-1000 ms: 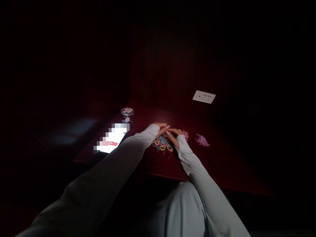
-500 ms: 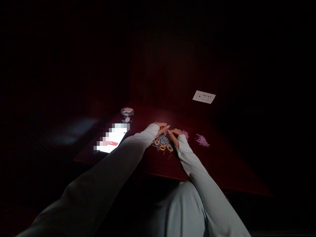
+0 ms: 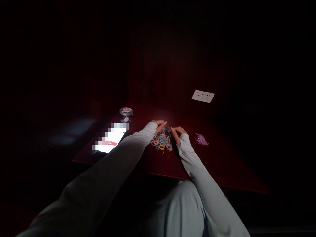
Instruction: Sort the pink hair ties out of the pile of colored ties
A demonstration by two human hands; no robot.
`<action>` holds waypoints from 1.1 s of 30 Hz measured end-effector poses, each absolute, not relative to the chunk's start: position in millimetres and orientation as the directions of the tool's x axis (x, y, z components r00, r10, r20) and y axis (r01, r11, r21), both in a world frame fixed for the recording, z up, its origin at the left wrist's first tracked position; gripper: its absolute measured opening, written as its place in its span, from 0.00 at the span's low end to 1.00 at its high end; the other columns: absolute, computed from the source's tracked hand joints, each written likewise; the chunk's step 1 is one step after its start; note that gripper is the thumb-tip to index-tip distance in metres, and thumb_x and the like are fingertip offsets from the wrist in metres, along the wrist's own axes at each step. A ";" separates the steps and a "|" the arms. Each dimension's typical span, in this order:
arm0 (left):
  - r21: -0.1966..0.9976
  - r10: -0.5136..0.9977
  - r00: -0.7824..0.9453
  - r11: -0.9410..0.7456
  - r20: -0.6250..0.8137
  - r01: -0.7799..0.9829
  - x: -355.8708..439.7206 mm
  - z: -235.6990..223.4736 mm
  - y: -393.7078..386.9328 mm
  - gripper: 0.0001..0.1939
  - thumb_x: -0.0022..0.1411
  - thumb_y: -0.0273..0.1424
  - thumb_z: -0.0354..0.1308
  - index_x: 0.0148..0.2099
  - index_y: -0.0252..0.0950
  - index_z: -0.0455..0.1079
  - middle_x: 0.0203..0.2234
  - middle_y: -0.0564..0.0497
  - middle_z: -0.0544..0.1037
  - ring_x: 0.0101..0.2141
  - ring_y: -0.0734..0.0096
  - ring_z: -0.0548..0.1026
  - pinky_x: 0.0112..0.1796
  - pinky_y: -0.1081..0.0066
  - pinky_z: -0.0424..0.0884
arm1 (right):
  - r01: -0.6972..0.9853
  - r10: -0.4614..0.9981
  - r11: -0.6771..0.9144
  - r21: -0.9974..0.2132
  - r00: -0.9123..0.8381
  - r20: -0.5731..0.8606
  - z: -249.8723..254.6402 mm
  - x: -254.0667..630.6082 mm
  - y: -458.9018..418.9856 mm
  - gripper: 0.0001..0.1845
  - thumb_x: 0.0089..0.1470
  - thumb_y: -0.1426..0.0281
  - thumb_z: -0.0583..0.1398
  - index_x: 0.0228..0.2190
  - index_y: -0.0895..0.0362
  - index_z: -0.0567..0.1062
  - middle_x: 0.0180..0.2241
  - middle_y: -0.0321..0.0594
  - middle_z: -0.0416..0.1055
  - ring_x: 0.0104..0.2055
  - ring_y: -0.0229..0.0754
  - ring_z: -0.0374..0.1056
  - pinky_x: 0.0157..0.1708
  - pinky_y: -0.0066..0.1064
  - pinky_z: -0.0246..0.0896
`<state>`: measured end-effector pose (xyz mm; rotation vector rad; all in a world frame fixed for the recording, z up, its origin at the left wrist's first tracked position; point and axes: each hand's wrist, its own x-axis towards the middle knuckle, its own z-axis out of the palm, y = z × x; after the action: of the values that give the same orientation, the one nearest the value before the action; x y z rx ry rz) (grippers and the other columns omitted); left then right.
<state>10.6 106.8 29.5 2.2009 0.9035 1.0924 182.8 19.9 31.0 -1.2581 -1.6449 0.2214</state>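
Observation:
A heap of small coloured hair ties (image 3: 161, 141), in pink, yellow, blue and other colours, lies on the dark red table. Over its far left edge is my left hand (image 3: 160, 125), thumb and fingertips brought together. My right hand (image 3: 178, 133) is at the heap's right side, its fingers bent in towards the thumb. A narrow gap separates the two sets of fingertips. Whatever either pinch holds is too small and dim to name. To the right of my right hand lies a small purple bunch of hair ties (image 3: 201, 139).
A lit phone (image 3: 113, 138), partly blurred out, lies left of my left sleeve. Behind it stands a clear lidded jar (image 3: 126, 115). A white socket plate (image 3: 202, 96) is on the back wall. The table's front edge (image 3: 163, 176) runs above my knee; the surroundings are very dark.
My fingertips were close together over the heap and have moved apart, the right hand shifting slightly right. It now mostly covers the pink bunch seen beside it before.

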 end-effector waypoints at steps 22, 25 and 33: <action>0.637 0.725 0.508 -0.672 0.465 0.377 5.3 26.6 105.3 0.24 0.70 0.43 0.51 0.24 0.39 0.55 0.17 0.58 0.55 0.23 0.74 0.55 0.28 0.69 0.51 | 0.937 0.686 -0.234 -0.259 0.348 0.639 27.1 367.6 -37.0 0.34 0.68 0.44 0.49 0.37 0.51 0.87 0.38 0.49 0.76 0.42 0.52 0.57 0.45 0.45 0.47; 0.632 0.713 0.528 -0.682 0.461 0.368 3.6 24.4 108.2 0.24 0.70 0.43 0.51 0.24 0.39 0.54 0.17 0.57 0.56 0.23 0.74 0.56 0.28 0.69 0.52 | 0.936 0.709 -0.268 -0.229 0.353 0.611 25.7 377.0 -40.5 0.35 0.68 0.44 0.48 0.38 0.51 0.87 0.38 0.49 0.76 0.43 0.52 0.58 0.45 0.44 0.48; 0.627 0.699 0.539 -0.694 0.470 0.354 2.4 15.7 117.1 0.25 0.71 0.46 0.51 0.24 0.39 0.55 0.17 0.58 0.57 0.22 0.75 0.57 0.27 0.70 0.50 | 0.967 0.768 -0.215 -0.138 0.255 0.588 24.7 371.4 -38.6 0.33 0.69 0.46 0.50 0.39 0.51 0.88 0.38 0.49 0.75 0.44 0.53 0.59 0.45 0.44 0.50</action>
<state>2.4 117.1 15.7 2.3160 0.8544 1.0015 371.4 -38.6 24.7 -2.0536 -1.5717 -0.5513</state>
